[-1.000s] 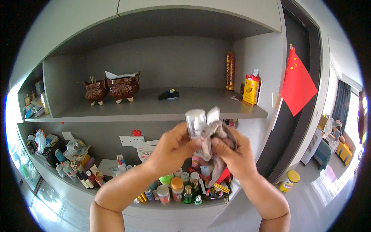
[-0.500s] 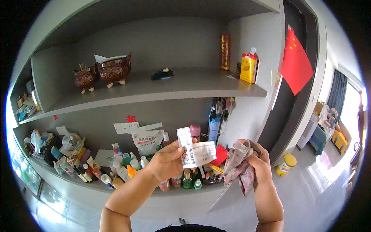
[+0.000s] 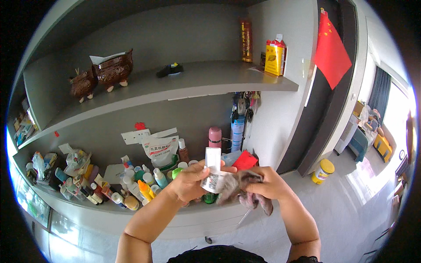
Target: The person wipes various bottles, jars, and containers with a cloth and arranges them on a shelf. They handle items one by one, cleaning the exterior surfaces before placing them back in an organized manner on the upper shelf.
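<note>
Holding a small, upright white-and-clear plastic container (image 3: 213,158) in the left hand (image 3: 189,180), at centre, raised in front of the crowded bottles. Pinched narrow there between thumb and fingers, low on the left side. Wrapped around or hanging off its lower part: a white paper label with a black square code (image 3: 213,181); cannot tell whether stuck flat or partly loose.

Clutching a crumpled, grey-pink cloth (image 3: 252,199) in the right hand (image 3: 268,186), to the right of the container. Grip closed round the bunched fabric, with loose folds drooping below. Blurred at its left end, just beside the label's right edge or touching it; cannot tell which.

Judged to be at the wiping step, working around the label. Calls next for keeping the left pinch steady, laying a flat fold of cloth on the plastic, and rubbing lightly so as not to catch the paper edge. Worth turning the container to bare the part under the fingers.

Noted nearby: far behind, a pink cylindrical flask (image 3: 215,136); to its left, a white pouch with red print (image 3: 160,151); left of the left hand, a bottle with an orange top (image 3: 144,189); far right of the container, a flat red piece (image 3: 245,160).
</note>
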